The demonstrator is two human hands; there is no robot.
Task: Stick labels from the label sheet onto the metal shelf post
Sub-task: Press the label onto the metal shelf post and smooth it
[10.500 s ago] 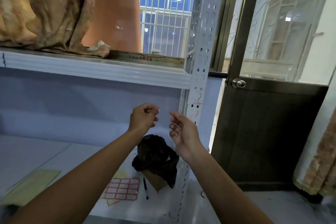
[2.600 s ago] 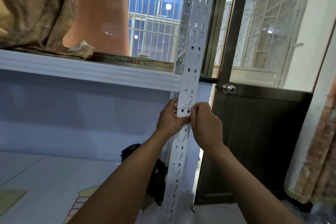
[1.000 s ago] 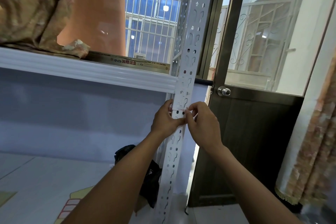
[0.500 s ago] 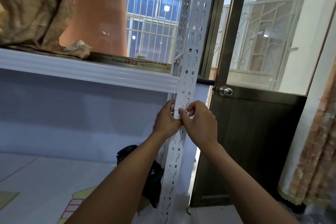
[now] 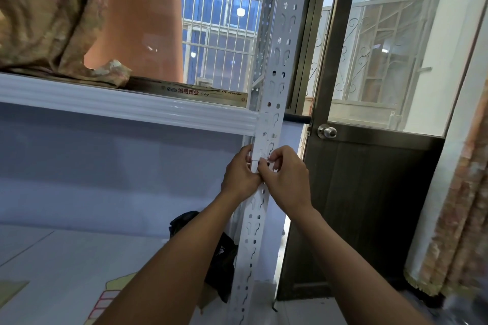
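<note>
Low on the left, on the bottom shelf (image 5: 52, 272), lies the label sheet (image 5: 104, 303); only its red-lined corner shows past the left arm. A black bag (image 5: 221, 253) sits behind that arm, next to the post (image 5: 274, 82).

Both hands meet at the post, just under the white shelf beam (image 5: 126, 109). The left hand (image 5: 239, 174) wraps the post's left edge, its fingers curled and pressed to the metal. Between the two hands a small white label (image 5: 261, 159) lies across the post's front. The right hand (image 5: 286, 175) is on the right edge, its thumb and first finger held close together at the label's end. Whether they pinch the label or only press it, the picture does not show.

The step looks like sticking this label down. Next, the fingers likely need to rub it flat from one end to the other, so no corner lifts over the holes. Then one hand would reach down to the sheet to peel off a new label.

To the right stands a door (image 5: 369, 192) with a round knob (image 5: 327, 131).
</note>
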